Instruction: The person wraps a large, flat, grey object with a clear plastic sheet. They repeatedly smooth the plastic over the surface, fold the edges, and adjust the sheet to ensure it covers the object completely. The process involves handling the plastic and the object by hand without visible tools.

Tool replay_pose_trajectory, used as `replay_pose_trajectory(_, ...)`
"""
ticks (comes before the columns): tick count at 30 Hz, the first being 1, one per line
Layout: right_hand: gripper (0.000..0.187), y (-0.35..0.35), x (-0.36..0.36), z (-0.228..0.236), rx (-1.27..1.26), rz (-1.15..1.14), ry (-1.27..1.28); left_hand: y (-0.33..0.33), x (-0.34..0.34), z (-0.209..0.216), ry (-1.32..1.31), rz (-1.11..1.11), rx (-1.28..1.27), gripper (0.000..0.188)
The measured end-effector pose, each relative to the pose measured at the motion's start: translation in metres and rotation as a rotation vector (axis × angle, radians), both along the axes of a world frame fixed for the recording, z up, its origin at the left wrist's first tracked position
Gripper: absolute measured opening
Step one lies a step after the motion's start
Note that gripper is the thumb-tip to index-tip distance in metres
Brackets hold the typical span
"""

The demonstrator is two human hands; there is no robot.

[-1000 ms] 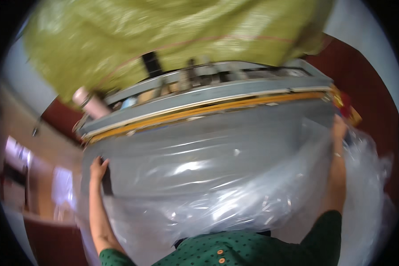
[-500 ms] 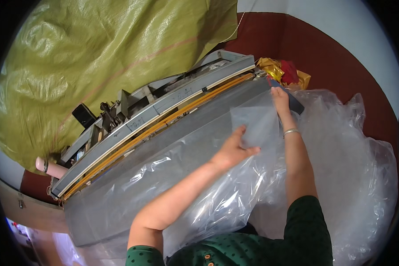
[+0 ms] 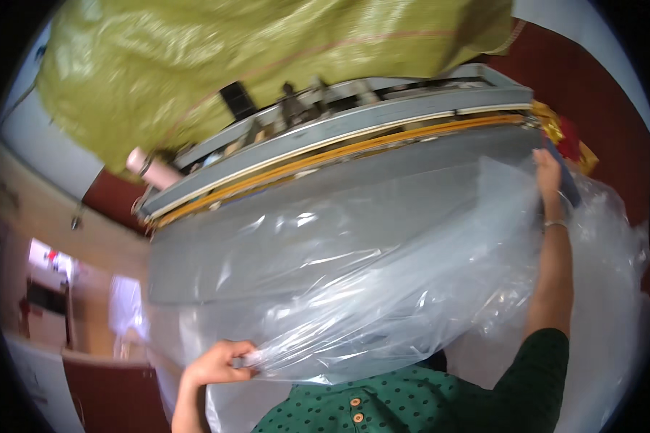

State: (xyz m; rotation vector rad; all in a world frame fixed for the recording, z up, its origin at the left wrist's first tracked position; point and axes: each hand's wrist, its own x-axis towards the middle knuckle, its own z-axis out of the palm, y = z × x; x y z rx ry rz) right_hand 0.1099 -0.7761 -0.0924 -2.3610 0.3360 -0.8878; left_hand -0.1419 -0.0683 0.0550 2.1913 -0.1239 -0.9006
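Note:
A clear plastic sheet [image 3: 390,289] lies across a grey work surface [image 3: 412,169] and hangs over its near side. My left hand [image 3: 222,361], at the lower left, is closed on a bunched edge of this sheet, and taut creases fan out from it. At the far right corner, my right hand [image 3: 547,172] is closed on the sheet's edge beside a dark blue strip [image 3: 565,180]. Its fingertips are small and partly hidden.
Behind the surface runs a long grey metal trough [image 3: 383,105] holding tools and a black box-like object [image 3: 237,101], with orange bars [image 3: 354,151] along its front. A pink bottle [image 3: 152,169] lies at its left end. A yellow-green tarp [image 3: 325,40] hangs behind. More plastic film [image 3: 607,289] heaps at right.
My left hand has gone from spread over the sheet to gripping its edge at the lower left, pulling it into creases. My right hand stays at the corner. The view has turned left.

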Motion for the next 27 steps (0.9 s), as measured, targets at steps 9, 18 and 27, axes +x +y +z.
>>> replay_pose_trajectory(9, 0.033, 0.007, 0.006, 0.003, -0.122, -0.06, 0.08, 0.186, -0.063, 0.13, -0.506, 0.647, 0.139, 0.01)
replay_pose_trajectory(18, 0.035, -0.003, -0.003, -0.001, -0.148, -0.172, 0.0, 0.147, 0.059, 0.121, -1.882, 0.398, 1.254, 0.031)
replay_pose_trajectory(27, 0.035, -0.089, -0.019, -0.034, -0.238, -0.18, 0.126, 0.207, 0.064, -0.106, -0.86, 0.382, 0.427, 0.051)
